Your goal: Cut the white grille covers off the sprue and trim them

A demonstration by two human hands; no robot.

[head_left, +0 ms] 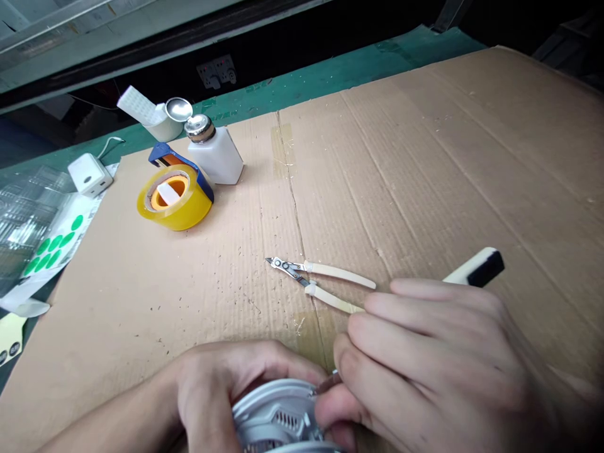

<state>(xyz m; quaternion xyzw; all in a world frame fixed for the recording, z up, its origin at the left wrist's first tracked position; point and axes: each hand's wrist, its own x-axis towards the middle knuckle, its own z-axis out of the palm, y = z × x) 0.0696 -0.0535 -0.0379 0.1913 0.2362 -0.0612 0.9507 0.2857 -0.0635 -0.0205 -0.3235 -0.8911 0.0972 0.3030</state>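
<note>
Head view: we saw the right hand's (425, 358) thumb and fingertips (342, 358) pinched together on a small brownish piece (328, 382), too small to identify, at the edge of a round white-and-grey plastic housing (278, 415). The left hand (221, 390) was curled closed over that housing, which sat at the near edge of the view, partly hidden by both hands. Just beyond the right fingers lay flush cutters (321, 283) with cream handles, and a black-capped marker (476, 267) stuck out behind the right hand. All of this rested on a cardboard sheet (401, 176). Farther off stood a yellow tape roll (174, 198), a blue tape dispenser (163, 154), a white dispensing bottle (217, 154) and a small metal-lidded container (165, 119). To the left lay a white plug adapter (89, 175), green dot stickers (54, 248) and clear plastic packaging (23, 220).
</note>
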